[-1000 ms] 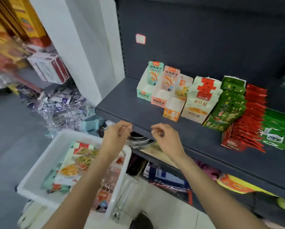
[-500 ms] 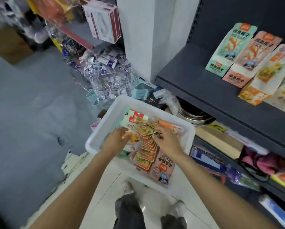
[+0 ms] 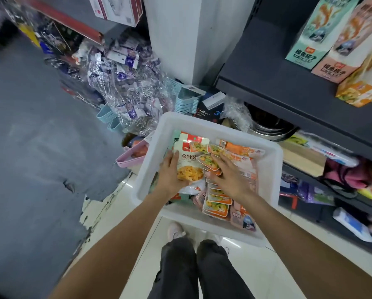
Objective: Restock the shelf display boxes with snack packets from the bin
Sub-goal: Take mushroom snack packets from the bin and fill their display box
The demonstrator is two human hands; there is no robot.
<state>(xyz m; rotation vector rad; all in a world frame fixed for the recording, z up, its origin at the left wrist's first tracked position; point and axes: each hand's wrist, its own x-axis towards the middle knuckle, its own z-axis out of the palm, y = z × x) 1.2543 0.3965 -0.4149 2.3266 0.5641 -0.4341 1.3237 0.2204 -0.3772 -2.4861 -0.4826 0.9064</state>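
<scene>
Both hands work inside the white bin (image 3: 267, 173): the left hand (image 3: 170, 175) grips the large packet (image 3: 189, 162), while the right hand (image 3: 228, 175), fingers spread, lies flat on the small packets (image 3: 216, 200) stacked toward the body, display boxes (image 3: 310, 39) up-right.

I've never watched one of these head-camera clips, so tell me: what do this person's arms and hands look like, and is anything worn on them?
Both arms are bare along the whole length in view: no sleeves show. The left hand and right hand wear no gloves, and no watch, bracelet or ring is visible. Lower in the frame are dark trousers and light shoes.
</scene>
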